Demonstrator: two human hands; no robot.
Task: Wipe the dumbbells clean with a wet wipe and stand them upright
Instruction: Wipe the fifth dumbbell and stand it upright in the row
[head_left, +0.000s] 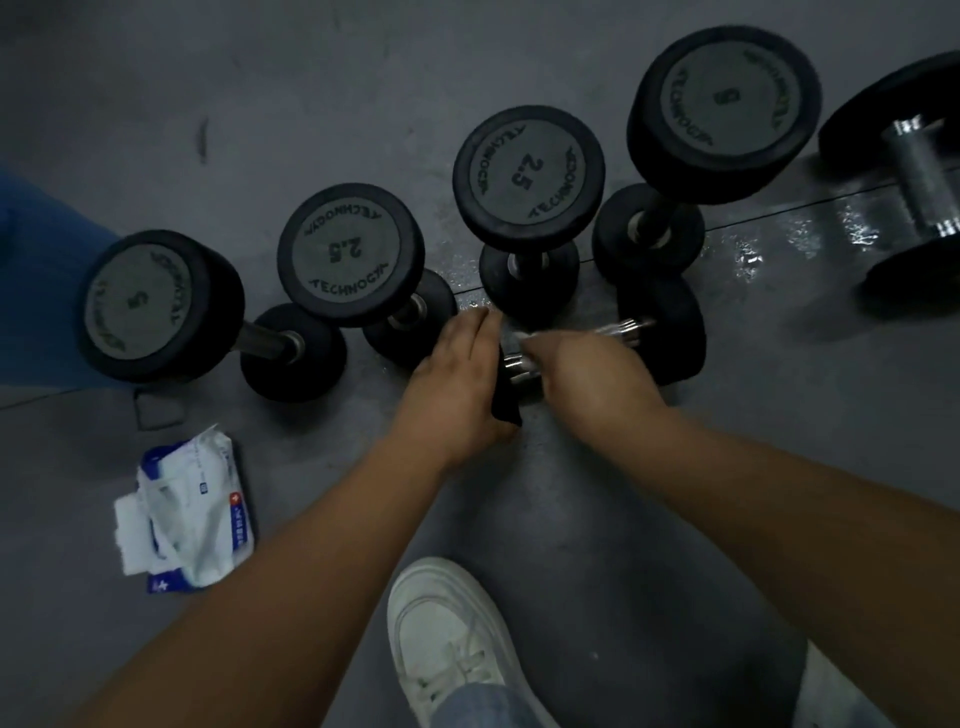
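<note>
Dumbbells fill the head view, on a grey floor (597, 519) in dim light. Four stand upright in a loose row: the 5 dumbbell (156, 306) at the left, the left 2.5 dumbbell (348, 254) beside it, the right 2.5 dumbbell (527, 176) further along, and the big upright dumbbell (722, 111) beyond that, whose digit I cannot tell as a 6 or a 9. Just in front of the two right-hand ones lies the lying dumbbell (670, 332), on its side, its chrome handle running between my hands and blurred. My left hand (457, 384) holds its near head: the fingers (478, 325) lie close together over the top of the black rubber and the thumb wraps round the lower edge. My right hand (587, 379) is closed on the handle with the wet wipe (524, 340) pinched against the chrome. Only a white scrap of it shows past my knuckles, and those fingertips are hidden under the back of the hand. Well off to the right another dumbbell, the far dumbbell (914, 171), lies on its side near a shiny wet patch (857, 234) on the floor. At the lower left the wipe pack (192, 514) sits open with white sheets spilling out. My white shoe (447, 634) is planted between my forearms, and a blue trouser leg (41, 280) shows at the left edge.
</note>
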